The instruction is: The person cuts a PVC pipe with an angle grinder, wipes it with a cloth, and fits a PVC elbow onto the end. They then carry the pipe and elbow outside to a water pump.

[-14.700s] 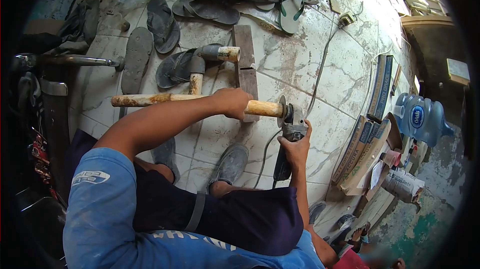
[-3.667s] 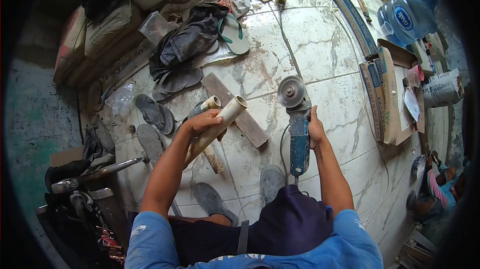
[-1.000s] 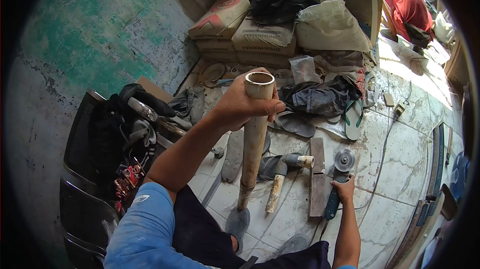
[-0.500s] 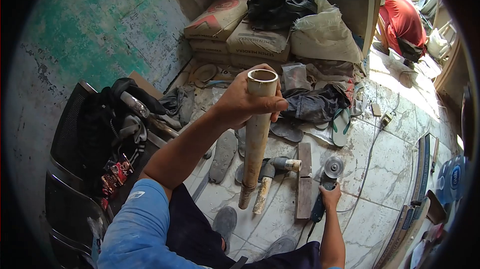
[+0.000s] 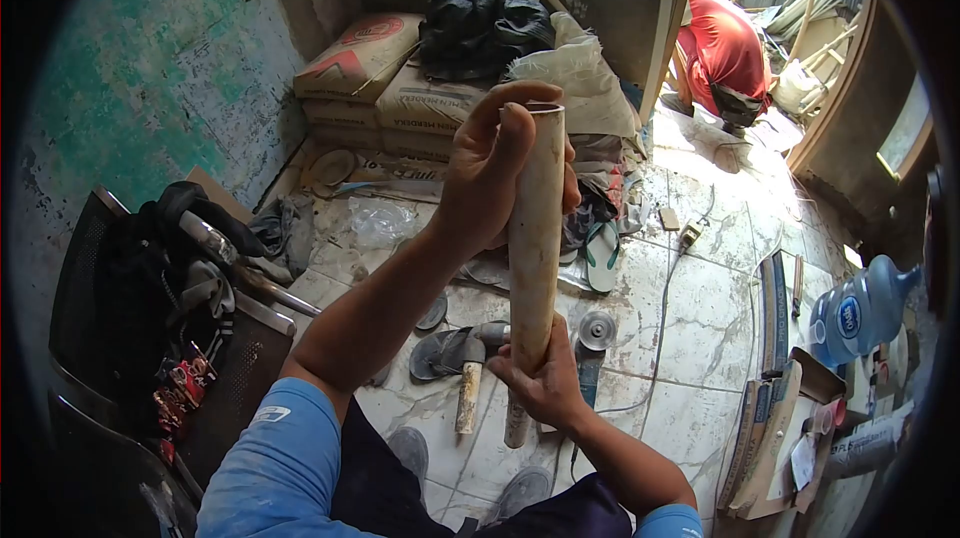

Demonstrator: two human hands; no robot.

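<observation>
A dirty white PVC pipe point(image 5: 537, 248) stands nearly upright in front of me, tilted a little, its open end at the top. My left hand point(image 5: 500, 158) is closed round the upper end, with fingers by the rim. Lower down, my right hand point(image 5: 545, 378) grips the same pipe. Just beyond the right hand an angle grinder point(image 5: 597, 331) lies on the tiles, its body partly hidden by that hand. To the left of the pipe's lower end, a short stained pipe piece point(image 5: 468, 398) joins a grey elbow fitting point(image 5: 490, 333) on the floor.
Cement sacks point(image 5: 425, 93) are stacked at the back under a black plastic bundle point(image 5: 485, 28). Black metal chairs point(image 5: 75, 338) with clothes stand left. A water jug point(image 5: 860, 308) is at right. A power cord point(image 5: 660, 318) crosses the tiles. A person in red point(image 5: 725, 53) bends over outside.
My right hand has let go of the angle grinder and taken hold of the pipe's lower part. My left hand has shifted to the pipe's top rim. The view has turned right.
</observation>
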